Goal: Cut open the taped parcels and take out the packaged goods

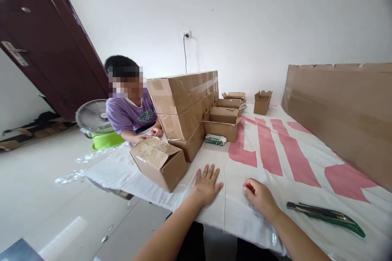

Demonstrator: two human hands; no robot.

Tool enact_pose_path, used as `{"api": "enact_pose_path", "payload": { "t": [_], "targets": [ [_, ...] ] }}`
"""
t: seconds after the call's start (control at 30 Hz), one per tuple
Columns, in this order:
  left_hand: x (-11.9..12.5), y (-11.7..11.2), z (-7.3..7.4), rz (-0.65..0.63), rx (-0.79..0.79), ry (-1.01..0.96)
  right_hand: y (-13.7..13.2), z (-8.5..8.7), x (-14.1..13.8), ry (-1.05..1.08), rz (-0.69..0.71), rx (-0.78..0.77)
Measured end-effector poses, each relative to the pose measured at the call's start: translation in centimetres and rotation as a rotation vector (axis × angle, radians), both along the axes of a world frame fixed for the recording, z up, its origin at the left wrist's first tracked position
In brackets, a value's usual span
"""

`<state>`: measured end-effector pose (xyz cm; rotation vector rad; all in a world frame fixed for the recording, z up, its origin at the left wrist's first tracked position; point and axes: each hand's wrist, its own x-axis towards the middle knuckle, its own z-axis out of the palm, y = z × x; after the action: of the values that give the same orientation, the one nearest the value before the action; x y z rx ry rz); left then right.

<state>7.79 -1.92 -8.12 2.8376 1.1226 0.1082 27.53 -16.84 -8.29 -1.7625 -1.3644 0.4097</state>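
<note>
Two hands on the sheet (235, 216) | your left hand (208, 185) lies flat, spread, empty | your right hand (260, 196) curls loosely, grasp unclear | sheet likely thin, limp, slippery: pinch near edge.

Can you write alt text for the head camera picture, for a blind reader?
A person's left hand lies flat and right hand rests curled on a white cloth with pink markings, a green-handled knife to their right. A taped cardboard box sits left of the hands, before a stack of long cartons beside another person in a purple shirt.
</note>
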Motion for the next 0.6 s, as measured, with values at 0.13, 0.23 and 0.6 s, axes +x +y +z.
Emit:
{"api": "enact_pose_path", "payload": {
  "t": [0.13,0.23,0.6],
  "targets": [
    [-3.7,-3.5,-0.8,-0.09,0.053,-0.058,-0.4,0.3,-0.5,-0.046,0.004,-0.018],
    [-6.4,-5.7,-1.6,-0.155,0.112,-0.132,-0.7,0.5,-0.8,-0.063,0.011,-0.026],
    [-18.7,4.2,-0.4,0.749,0.103,-1.119,-0.7,0.6,-1.0,-0.163,0.026,-0.066]
  ]
}}
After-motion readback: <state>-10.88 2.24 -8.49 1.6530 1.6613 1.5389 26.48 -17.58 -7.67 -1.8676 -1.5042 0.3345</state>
